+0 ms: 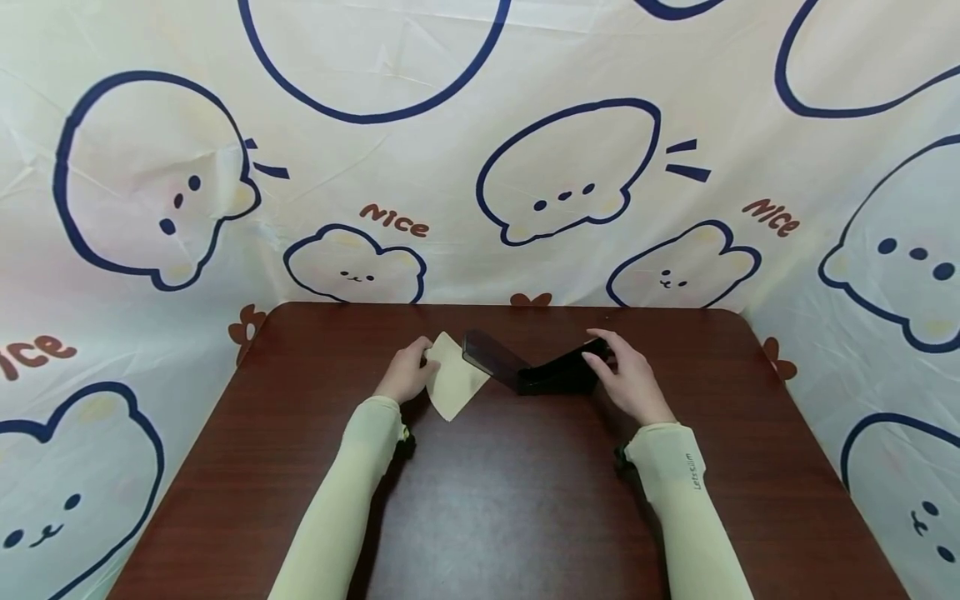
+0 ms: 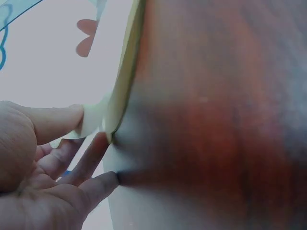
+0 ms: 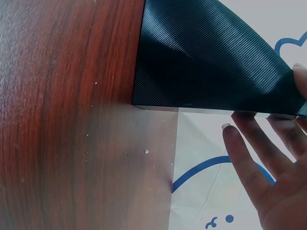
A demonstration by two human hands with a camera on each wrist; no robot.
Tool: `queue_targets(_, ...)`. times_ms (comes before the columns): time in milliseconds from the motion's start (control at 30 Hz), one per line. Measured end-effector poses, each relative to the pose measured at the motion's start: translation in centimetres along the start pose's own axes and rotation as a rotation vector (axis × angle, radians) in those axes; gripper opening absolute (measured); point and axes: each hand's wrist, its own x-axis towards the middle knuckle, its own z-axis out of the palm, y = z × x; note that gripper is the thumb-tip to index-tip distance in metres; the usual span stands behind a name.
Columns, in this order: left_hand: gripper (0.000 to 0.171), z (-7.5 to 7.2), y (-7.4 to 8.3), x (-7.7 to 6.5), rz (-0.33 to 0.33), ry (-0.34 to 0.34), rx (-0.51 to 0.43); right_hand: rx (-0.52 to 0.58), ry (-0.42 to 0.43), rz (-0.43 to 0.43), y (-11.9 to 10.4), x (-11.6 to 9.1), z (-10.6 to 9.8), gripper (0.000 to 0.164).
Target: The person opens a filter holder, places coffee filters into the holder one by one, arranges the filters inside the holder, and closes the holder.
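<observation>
My left hand [image 1: 403,372] pinches the left edge of a pale yellow sheet [image 1: 454,379], which stands tilted above the table. Whether the sheet is paper or cloth I cannot tell. In the left wrist view, its edge [image 2: 125,76] runs up from between thumb and fingers. My right hand [image 1: 630,381] grips the right end of a black case [image 1: 558,377], thumb on one side and fingers on the other. The case's dark see-through lid [image 1: 495,357] is tipped up to the left, its end close to the sheet. Fine ridges cover the case's black side [image 3: 192,62].
A dark red-brown wooden table [image 1: 465,517] lies under both hands. Behind it and at the sides hangs a cream curtain [image 1: 442,167] printed with blue-outlined cartoon animals. The table's back edge is just beyond the hands.
</observation>
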Motion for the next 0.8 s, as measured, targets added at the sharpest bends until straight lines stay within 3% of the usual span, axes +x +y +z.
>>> queue_targets(500, 0.023, -0.8, 1.6, -0.5, 0.149, 0.099, 0.009, 0.000, 0.003, 0.001, 0.2, 0.1, 0.1, 0.053)
queue_targets(800, 0.021, -1.9, 2.5, -0.9, 0.170, 0.188, -0.033, 0.009, 0.006, 0.002, 0.3, 0.1, 0.1, 0.053)
